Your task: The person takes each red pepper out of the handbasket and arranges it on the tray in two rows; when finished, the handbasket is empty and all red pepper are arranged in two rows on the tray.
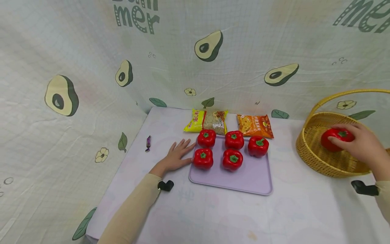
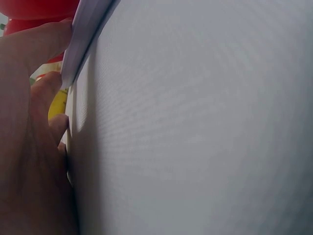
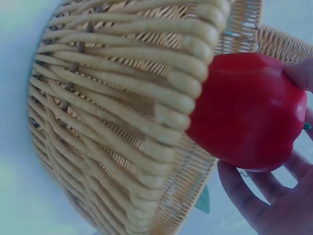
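Note:
My right hand (image 1: 361, 142) grips a red bell pepper (image 1: 336, 139) at the mouth of a yellow wicker basket (image 1: 307, 159). In the right wrist view, thumb and fingers span the same pepper (image 3: 249, 110) beside the woven rim (image 3: 171, 107). My left hand (image 1: 176, 157) lies with fingers spread at the left edge of a pale purple tray (image 1: 231, 183), its fingertips touching the tray's side (image 2: 80, 44). Several red bell peppers (image 1: 233, 160) sit on that tray in two rows, the nearest ones beside my left fingertips.
Behind the tray lie a yellow snack bag (image 1: 210, 121) and an orange snack bag (image 1: 255, 126). A small purple wrapped candy (image 1: 148, 143) lies left of my left hand. The basket's tall handle (image 1: 344, 92) arches above it. An avocado-print cloth (image 1: 170, 74) hangs at the back.

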`<action>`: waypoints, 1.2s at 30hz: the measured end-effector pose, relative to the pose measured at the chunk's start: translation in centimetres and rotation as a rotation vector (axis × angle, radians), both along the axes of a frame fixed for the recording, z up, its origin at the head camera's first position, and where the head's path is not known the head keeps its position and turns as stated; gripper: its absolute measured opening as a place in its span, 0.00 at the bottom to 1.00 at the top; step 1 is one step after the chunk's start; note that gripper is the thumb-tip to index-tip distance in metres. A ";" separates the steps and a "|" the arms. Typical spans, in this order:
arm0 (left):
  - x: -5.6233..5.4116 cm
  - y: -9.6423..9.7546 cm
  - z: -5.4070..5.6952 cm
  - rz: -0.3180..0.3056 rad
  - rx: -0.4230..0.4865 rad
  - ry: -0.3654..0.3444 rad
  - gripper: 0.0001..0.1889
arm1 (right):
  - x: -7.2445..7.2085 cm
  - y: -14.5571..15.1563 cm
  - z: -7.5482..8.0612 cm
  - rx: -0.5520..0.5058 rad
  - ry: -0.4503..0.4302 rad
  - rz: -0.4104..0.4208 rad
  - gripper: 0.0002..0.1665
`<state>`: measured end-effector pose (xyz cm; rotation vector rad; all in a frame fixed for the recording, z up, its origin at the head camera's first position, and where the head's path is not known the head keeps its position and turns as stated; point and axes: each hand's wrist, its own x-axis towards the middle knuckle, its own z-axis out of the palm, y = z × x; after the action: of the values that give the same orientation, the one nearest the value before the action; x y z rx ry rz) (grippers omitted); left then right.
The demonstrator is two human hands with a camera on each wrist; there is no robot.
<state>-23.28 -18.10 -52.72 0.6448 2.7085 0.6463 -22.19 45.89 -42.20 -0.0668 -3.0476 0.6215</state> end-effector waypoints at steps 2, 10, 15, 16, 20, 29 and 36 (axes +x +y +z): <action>-0.1 0.0 -0.1 0.001 0.001 0.001 0.40 | 0.3 -0.1 0.1 -0.004 0.002 -0.001 0.42; -0.2 0.0 -0.2 0.000 0.000 -0.003 0.40 | 1.4 -1.3 0.5 0.007 0.037 -0.002 0.40; -0.1 0.0 0.0 -0.004 0.014 -0.007 0.40 | 2.0 -2.2 0.8 0.010 0.054 -0.006 0.39; -0.1 0.0 0.0 -0.004 0.013 -0.008 0.40 | 2.2 -2.4 0.8 0.010 0.060 -0.005 0.39; -0.1 0.0 0.0 -0.002 0.005 -0.015 0.41 | 2.7 -3.1 1.1 0.019 0.084 0.003 0.37; -0.1 0.0 -0.1 0.005 -0.001 -0.022 0.40 | 3.6 -4.6 1.5 0.014 0.107 0.012 0.37; 0.0 0.0 0.3 0.003 0.002 -0.032 0.40 | 4.6 -5.7 2.1 -0.007 0.119 0.030 0.35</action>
<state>-23.29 -18.14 -52.39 0.6259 2.6805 0.6542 -17.58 40.16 -40.09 0.0149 -2.9368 0.6148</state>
